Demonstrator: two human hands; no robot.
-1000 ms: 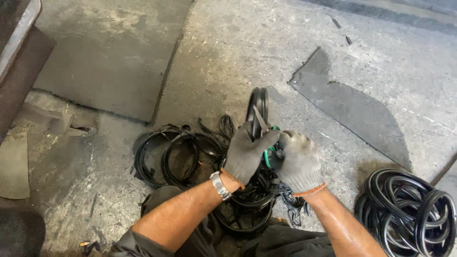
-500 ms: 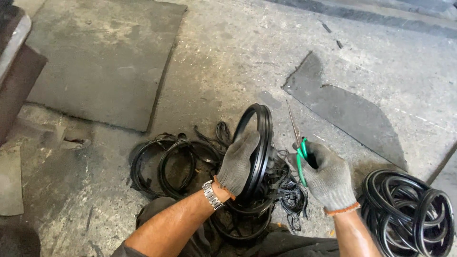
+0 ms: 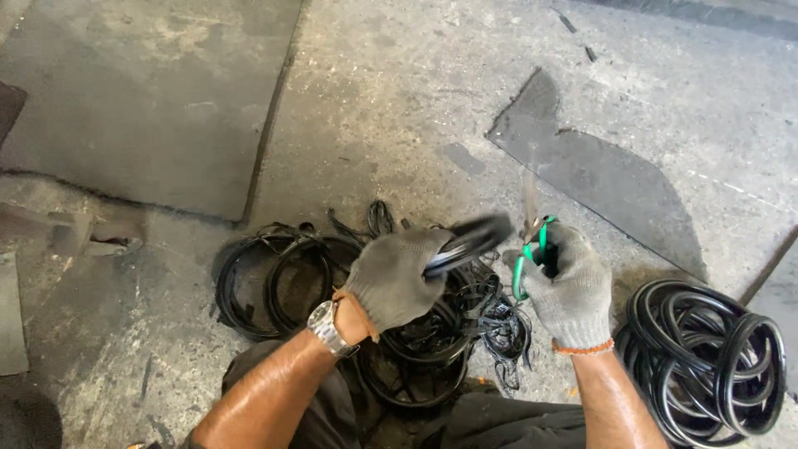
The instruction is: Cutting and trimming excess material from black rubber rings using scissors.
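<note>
Your left hand, in a grey work glove with a watch at the wrist, is closed around a black rubber ring, gripping it on the near side so that the ring juts out tilted toward the upper right, blurred at its far end. Your right hand, gloved the same, is wrapped shut on a pair of green-handled scissors; the blades point up and away, just beside the ring's far end, and whether they are parted or touching the rubber cannot be told through the blur. Judging by how things lie, the trimming looks well under way but not finished: a tangle of thin black offcuts sits on the concrete floor just under your hands, and a loose heap of rings lies to the left of your left forearm, while a neater coil of thicker rings rests well to your right. Which heap is trimmed and which is waiting cannot be read from here, so the share left is uncertain, but the ring in your grip is the one in work
</note>
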